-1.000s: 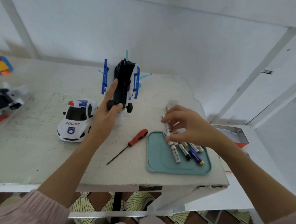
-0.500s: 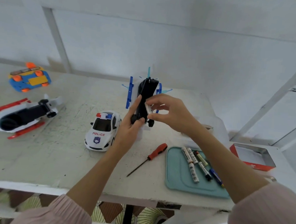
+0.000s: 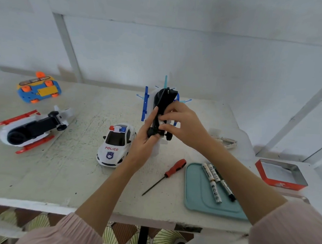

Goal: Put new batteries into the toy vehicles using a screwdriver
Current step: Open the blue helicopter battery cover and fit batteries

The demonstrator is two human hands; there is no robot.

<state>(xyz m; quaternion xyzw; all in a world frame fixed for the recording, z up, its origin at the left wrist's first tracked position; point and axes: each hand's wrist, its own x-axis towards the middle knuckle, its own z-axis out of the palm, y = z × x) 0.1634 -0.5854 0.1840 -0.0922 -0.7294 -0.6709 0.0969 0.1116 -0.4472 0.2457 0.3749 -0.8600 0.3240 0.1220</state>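
Note:
My left hand (image 3: 144,139) grips a blue-and-white toy plane (image 3: 162,103) turned so its black underside faces me, above the middle of the table. My right hand (image 3: 182,126) pinches a battery and presses it against the plane's underside; the battery is mostly hidden by my fingers. A red-handled screwdriver (image 3: 169,173) lies on the table below my hands. To its right a teal tray (image 3: 199,196) holds several batteries (image 3: 212,177). A white police car (image 3: 116,147) stands just left of my left hand.
An upturned red-and-white plane (image 3: 31,131) and an upturned blue-and-orange car (image 3: 39,90) lie at the table's left. More batteries (image 3: 225,141) lie behind my right wrist. A red open tin (image 3: 281,174) sits at the right, on a lower surface. The table's front edge (image 3: 40,203) is near.
My right hand left the tray with a battery, carried it up to the plane and now presses it against the underside. My left hand kept hold of the plane.

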